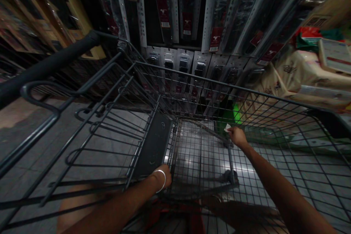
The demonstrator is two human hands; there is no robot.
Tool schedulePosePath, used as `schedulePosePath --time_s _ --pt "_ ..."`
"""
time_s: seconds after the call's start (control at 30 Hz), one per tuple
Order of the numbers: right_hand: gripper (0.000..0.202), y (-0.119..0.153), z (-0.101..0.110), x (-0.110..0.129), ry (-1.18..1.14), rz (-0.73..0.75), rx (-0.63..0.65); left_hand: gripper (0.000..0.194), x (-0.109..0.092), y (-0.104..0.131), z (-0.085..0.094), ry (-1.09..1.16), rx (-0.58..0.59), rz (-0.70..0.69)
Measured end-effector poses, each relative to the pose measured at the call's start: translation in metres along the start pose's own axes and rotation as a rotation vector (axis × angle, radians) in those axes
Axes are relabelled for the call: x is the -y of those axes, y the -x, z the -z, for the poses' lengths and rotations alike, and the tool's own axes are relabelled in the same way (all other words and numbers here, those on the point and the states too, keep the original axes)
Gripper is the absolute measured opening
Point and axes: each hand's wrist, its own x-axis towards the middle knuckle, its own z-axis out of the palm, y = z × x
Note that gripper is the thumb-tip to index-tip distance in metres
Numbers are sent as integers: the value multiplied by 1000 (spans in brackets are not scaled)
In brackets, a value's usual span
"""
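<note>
A dark wire shopping cart fills most of the view. My left hand, with a light band around the wrist, is closed near the lower end of the dark plastic panel; its fingers are turned away and what they may hold is hidden. Over the cart's wire basket, my right hand is pinched on a small white piece that looks like paper or tissue.
Packaged goods hang on a dark rack beyond the cart. Pale wrapped packs are stacked at the right. The cart's thick handle crosses the upper left, near yellow-framed boxes.
</note>
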Motion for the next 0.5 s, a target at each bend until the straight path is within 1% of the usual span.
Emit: schedulePosePath --time_s 0.1,0.23,0.37,0.43,0.5 --pt "27 6 -2 0 -7 -9 40 13 -1 4 0 -106 4 -25" --pt "22 17 -1 -4 -36 47 119 12 -2 7 -1 -202 5 -35" --pt "18 31 -4 -8 -103 69 165 16 -2 6 -1 -287 1 -56" --pt "13 35 -2 -10 -145 110 250 16 -1 4 -2 -301 11 -71" --pt "10 34 3 -11 -177 119 425 12 -1 2 -3 -292 17 -80"
